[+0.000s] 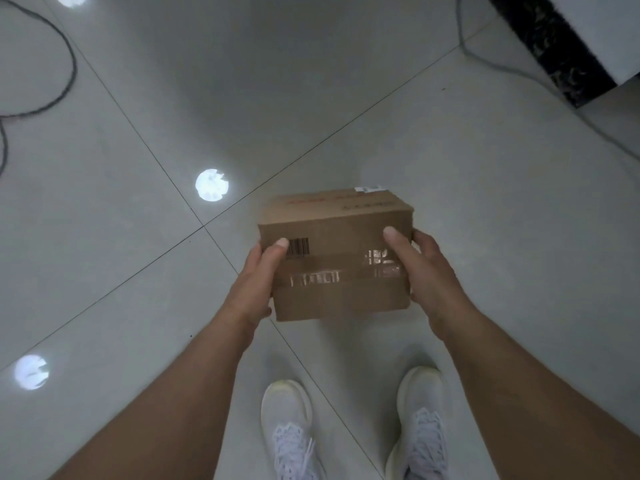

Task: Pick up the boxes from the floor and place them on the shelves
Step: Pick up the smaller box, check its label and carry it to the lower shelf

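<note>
A dark cable (52, 57) loops over the pale tiled floor (242, 81) at far left, near round light reflections. The left hand (258, 282) grips the left side of a taped cardboard box (332, 261), thumb pressed on top beside a barcode. The box is held up off the floor, above two white shoes (287, 427). The right hand (429, 275) clamps its right side, thumb on top. A grey cable (512, 69) trails at far right.

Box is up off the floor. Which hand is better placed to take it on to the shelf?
Neither alone, probably. The left hand and the right hand clamp opposite ends of the cardboard box, thumbs on top. No shelf is in view, so neither side is visibly closer; carrying with both looks safest.
</note>
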`<action>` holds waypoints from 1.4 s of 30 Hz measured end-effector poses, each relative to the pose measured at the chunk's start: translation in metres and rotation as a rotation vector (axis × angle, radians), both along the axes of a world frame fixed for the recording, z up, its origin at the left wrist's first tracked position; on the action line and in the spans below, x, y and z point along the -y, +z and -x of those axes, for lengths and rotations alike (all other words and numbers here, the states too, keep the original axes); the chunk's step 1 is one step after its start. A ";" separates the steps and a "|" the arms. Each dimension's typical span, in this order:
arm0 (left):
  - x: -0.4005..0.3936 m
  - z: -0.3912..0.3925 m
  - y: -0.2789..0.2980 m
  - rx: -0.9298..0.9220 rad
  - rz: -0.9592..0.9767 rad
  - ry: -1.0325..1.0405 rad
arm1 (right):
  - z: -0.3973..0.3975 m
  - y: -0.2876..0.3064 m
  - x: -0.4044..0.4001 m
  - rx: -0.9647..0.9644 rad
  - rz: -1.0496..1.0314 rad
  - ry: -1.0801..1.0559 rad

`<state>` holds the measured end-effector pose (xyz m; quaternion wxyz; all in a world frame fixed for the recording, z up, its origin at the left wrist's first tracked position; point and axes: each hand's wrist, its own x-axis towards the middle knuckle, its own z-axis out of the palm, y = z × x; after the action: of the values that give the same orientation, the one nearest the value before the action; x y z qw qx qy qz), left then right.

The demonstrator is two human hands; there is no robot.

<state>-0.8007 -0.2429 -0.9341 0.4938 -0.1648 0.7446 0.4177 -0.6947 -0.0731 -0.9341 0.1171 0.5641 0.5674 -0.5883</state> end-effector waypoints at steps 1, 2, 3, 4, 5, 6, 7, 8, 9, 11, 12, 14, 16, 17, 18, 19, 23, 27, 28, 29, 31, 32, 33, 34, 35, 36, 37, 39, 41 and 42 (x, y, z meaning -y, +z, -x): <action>0.000 -0.002 0.001 0.038 0.024 -0.006 | 0.002 0.000 0.000 0.048 0.021 0.006; 0.000 -0.004 0.001 0.059 0.056 0.003 | 0.002 0.000 0.001 0.103 0.032 0.005; 0.000 -0.005 0.000 0.057 0.095 0.022 | 0.002 0.001 0.001 0.156 0.028 0.002; 0.000 -0.007 -0.001 0.036 0.122 0.049 | 0.001 0.000 0.003 0.193 0.010 -0.003; -0.001 -0.009 0.000 0.012 0.142 0.081 | 0.000 -0.001 0.004 0.216 -0.018 -0.006; 0.000 -0.010 -0.001 -0.007 0.161 0.108 | -0.002 -0.002 0.005 0.226 -0.045 -0.006; 0.001 -0.012 -0.002 -0.021 0.178 0.126 | -0.005 -0.003 0.006 0.221 -0.067 -0.008; 0.002 -0.014 -0.003 -0.030 0.179 0.131 | -0.007 -0.005 0.006 0.206 -0.073 -0.016; 0.003 -0.015 -0.004 -0.025 0.167 0.129 | -0.010 -0.006 0.007 0.185 -0.065 -0.028; 0.006 -0.018 -0.007 0.001 0.128 0.103 | -0.015 -0.007 0.009 0.146 -0.045 -0.019; 0.008 -0.019 -0.009 0.009 0.103 0.096 | -0.017 -0.007 0.011 0.141 -0.040 -0.002; 0.010 -0.023 -0.011 0.027 0.072 0.069 | -0.020 -0.009 0.013 0.161 -0.031 0.015; 0.010 -0.027 -0.011 0.046 0.102 0.082 | -0.022 -0.011 0.013 0.209 -0.031 -0.012; 0.009 -0.028 -0.009 0.044 0.130 0.100 | -0.023 -0.011 0.013 0.227 -0.037 -0.027; 0.009 -0.028 -0.008 0.036 0.163 0.115 | -0.024 -0.011 0.013 0.245 -0.050 -0.030; 0.008 -0.027 -0.007 0.021 0.194 0.130 | -0.025 -0.011 0.013 0.250 -0.070 -0.019; 0.009 -0.023 -0.008 -0.024 0.191 0.090 | -0.028 -0.008 0.004 0.194 -0.025 0.121; 0.006 -0.016 -0.001 0.073 0.134 0.061 | -0.024 -0.003 -0.003 0.188 0.022 0.190; 0.004 -0.014 -0.001 0.079 0.158 0.094 | -0.021 0.000 -0.004 0.205 0.062 0.183; 0.002 -0.013 0.001 0.061 0.190 0.130 | -0.019 0.002 -0.005 0.215 0.117 0.180; -0.002 -0.012 0.005 -0.051 0.246 0.201 | -0.016 0.003 -0.005 0.248 0.182 0.156; -0.004 -0.012 0.005 -0.107 0.262 0.227 | -0.016 0.001 -0.004 0.261 0.160 0.122; -0.005 -0.012 0.004 -0.134 0.247 0.234 | -0.017 -0.001 -0.003 0.257 0.117 0.070; -0.006 -0.013 0.000 -0.137 0.198 0.228 | -0.019 -0.005 -0.001 0.224 0.074 0.012; -0.007 -0.014 -0.002 -0.127 0.151 0.217 | -0.022 -0.008 0.002 0.185 0.044 -0.030; -0.007 -0.015 -0.004 -0.118 0.119 0.207 | -0.023 -0.009 0.004 0.150 0.034 -0.049; -0.006 -0.016 -0.006 -0.118 0.096 0.194 | -0.024 -0.009 0.006 0.125 0.034 -0.051; -0.004 -0.017 -0.010 -0.124 0.070 0.156 | -0.025 -0.010 0.008 0.087 0.038 -0.053; -0.002 -0.019 -0.013 -0.134 0.060 0.155 | -0.026 -0.010 0.009 0.055 0.049 -0.070; -0.001 -0.020 -0.014 -0.137 0.051 0.158 | -0.026 -0.010 0.010 0.044 0.050 -0.072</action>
<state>-0.7805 -0.2416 -0.9479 0.4030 -0.2064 0.7717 0.4466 -0.6684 -0.0830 -0.9446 0.1227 0.5939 0.5292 -0.5935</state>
